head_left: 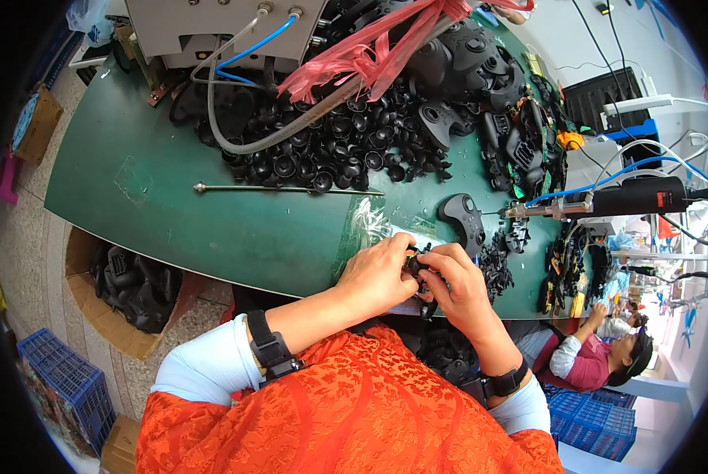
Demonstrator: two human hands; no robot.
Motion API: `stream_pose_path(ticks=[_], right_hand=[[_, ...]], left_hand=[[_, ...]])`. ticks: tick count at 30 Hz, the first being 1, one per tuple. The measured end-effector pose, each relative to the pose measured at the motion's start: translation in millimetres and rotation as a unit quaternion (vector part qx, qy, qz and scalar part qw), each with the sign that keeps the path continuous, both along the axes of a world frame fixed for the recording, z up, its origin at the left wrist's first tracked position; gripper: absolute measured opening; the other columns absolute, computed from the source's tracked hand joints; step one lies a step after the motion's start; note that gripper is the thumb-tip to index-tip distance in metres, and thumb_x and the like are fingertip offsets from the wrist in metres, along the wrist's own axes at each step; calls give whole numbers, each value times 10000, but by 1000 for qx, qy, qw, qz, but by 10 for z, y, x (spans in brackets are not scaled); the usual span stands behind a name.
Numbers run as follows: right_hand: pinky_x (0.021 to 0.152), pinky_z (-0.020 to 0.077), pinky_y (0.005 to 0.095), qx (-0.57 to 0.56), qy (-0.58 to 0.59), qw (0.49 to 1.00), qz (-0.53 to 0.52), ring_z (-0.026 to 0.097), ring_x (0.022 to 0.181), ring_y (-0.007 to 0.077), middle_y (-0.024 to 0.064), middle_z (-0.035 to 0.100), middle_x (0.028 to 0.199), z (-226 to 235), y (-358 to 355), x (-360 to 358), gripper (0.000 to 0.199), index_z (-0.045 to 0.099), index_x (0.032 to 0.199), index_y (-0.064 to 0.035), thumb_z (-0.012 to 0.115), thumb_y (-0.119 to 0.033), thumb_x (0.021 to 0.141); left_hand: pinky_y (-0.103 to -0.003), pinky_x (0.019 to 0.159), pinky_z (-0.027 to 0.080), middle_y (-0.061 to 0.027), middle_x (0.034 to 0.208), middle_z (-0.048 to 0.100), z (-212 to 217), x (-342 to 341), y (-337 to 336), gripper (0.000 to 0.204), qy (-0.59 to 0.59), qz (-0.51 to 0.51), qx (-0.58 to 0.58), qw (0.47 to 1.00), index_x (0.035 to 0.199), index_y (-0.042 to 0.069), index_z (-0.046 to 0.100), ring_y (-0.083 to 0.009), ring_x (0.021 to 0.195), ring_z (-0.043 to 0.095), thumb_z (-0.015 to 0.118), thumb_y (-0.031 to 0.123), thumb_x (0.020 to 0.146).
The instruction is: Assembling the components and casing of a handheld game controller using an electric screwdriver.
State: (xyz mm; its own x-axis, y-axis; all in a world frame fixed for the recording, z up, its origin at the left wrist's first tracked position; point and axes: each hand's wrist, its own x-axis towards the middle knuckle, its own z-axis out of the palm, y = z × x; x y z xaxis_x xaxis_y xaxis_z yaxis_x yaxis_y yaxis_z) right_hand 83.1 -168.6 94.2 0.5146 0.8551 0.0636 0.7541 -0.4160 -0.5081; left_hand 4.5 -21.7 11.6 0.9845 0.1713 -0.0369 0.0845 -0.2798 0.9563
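Note:
My left hand [376, 272] and my right hand [458, 286] meet at the near edge of a green table [251, 237]. Both are closed, fingertips pinching a small dark part [414, 262] with an orange bit on it. Fingers cover much of it, so its exact kind is unclear. Just beyond my right hand lies a black game controller shell [463, 221]. Small black pieces [496, 265] are heaped to the right of that hand. A black power screwdriver [626, 197] lies horizontally at the right, its tip toward the shell.
Black thumbstick caps [322, 146] and controller shells [468, 59] are piled at the back. A thin metal rod [291, 189] lies before them. A grey machine [219, 31] with hoses stands behind. A carton [125, 316] sits lower left; a co-worker [591, 359] is at right.

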Motion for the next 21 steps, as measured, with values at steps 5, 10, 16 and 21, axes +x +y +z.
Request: stream_pose_path(ticks=[5,10,16,21], right_hand=[[713,553,399,-3,-13,1000,19,663,847,331,142,630,993,-56,5,-6,267,644,1073,-6,723,11,819],[706,554,398,3,-44,998,42,664,840,325,136,634,983,-50,34,-4,268,639,1070,-9,724,13,817],[695,553,394,9,-52,998,40,664,822,326,136,634,976,-57,18,-12,273,638,1070,-10,729,11,813],[678,553,392,11,-61,997,49,666,822,311,118,636,980,-48,60,-4,276,642,1079,-20,725,4,817]], left_hand=[[-477,830,545,-218,1019,693,-15,0,-5,479,-3,3,-4,1000,1209,30,547,-409,965,672,713,196,791],[-476,825,545,-217,1010,693,-28,-7,5,480,-6,1,-5,1000,1210,28,549,-410,961,673,716,196,792],[-474,838,543,-220,1014,692,-38,-7,8,494,-10,-4,-10,1000,1217,29,547,-408,966,672,727,199,790],[-471,841,542,-207,1056,685,-51,-8,10,507,-13,-9,-4,1000,1231,28,540,-401,987,668,733,196,792]])
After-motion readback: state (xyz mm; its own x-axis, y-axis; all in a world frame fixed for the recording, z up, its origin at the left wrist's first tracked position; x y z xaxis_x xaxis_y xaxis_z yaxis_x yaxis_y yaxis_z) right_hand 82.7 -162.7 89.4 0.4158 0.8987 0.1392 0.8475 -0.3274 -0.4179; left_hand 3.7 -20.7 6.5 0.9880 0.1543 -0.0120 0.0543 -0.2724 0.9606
